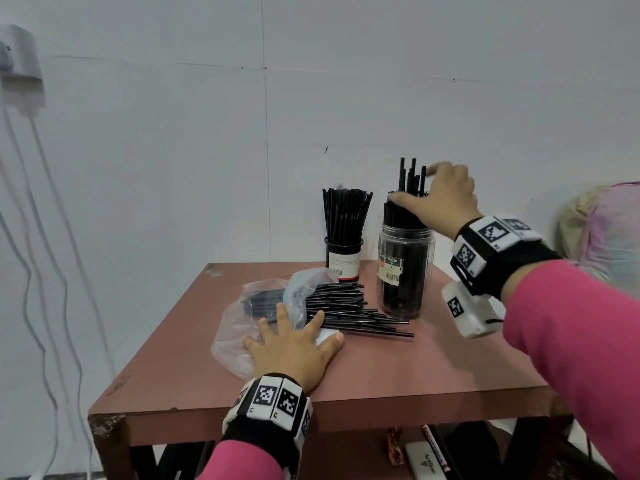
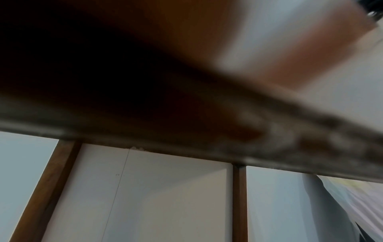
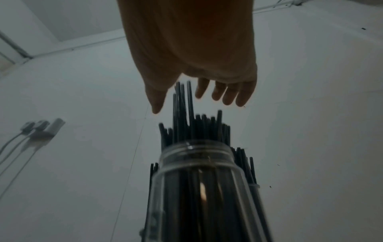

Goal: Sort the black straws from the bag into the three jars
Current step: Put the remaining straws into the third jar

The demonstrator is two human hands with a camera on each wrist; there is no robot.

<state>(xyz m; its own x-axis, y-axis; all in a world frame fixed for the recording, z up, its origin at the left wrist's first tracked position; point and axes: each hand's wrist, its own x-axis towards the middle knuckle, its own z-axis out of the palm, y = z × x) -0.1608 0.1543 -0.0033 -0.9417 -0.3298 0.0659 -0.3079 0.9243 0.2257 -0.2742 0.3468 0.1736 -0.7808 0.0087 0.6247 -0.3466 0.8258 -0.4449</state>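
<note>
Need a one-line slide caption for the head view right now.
Right hand open over straws in the clear jar; left hand flat on the bag.

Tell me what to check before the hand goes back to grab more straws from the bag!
1. Right hand free: ok. Its fingers are spread above the tall jar's straws and hold nothing.
2. New straws settled in the tall jar: not ok. A few stick up higher than the rest.
3. Tall jar upright on the table: ok.
4. Bag held steady: ok. The left hand lies flat on it.
5. Straws left to sort: ok. A loose pile of straws spills from the bag's mouth.
6. All three jars ready: cannot tell. Only the tall jar and the small jar clearly show.
</note>
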